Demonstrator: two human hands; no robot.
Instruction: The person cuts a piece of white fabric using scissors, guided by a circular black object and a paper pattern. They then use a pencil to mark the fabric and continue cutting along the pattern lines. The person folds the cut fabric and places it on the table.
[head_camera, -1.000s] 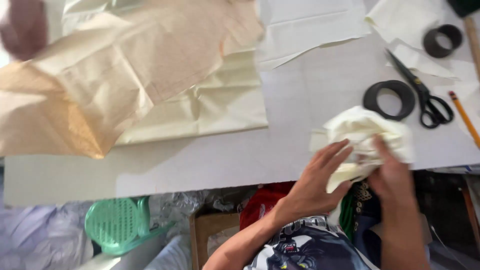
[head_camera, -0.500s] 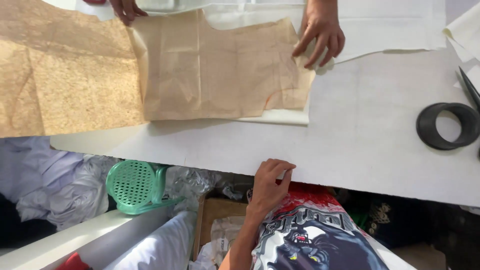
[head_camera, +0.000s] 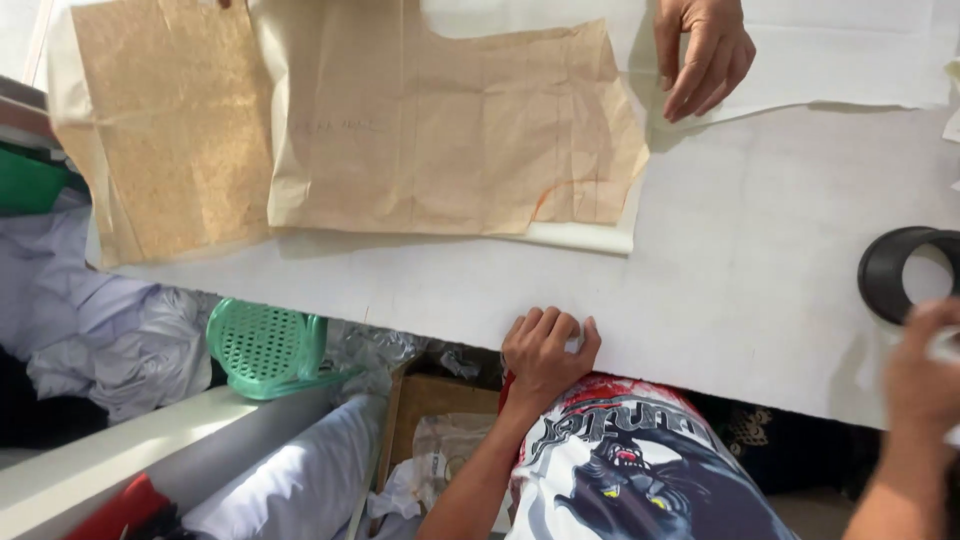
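Creased matt tan paper pattern piece (head_camera: 450, 130) over smooth white cloth (head_camera: 600, 236) near the tabletop's far edge, glossy black plastic ring (head_camera: 900, 272) at its right edge.

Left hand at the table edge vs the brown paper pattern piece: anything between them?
Nothing. In the head view, only bare white table separates the left hand, curled on the near edge, from the brown paper pattern.

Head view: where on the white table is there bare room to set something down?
Bare white table lies between the brown paper pattern, the black ring and the left hand at the near edge. The far left is crowded with pattern sheets; another person's hand presses there.
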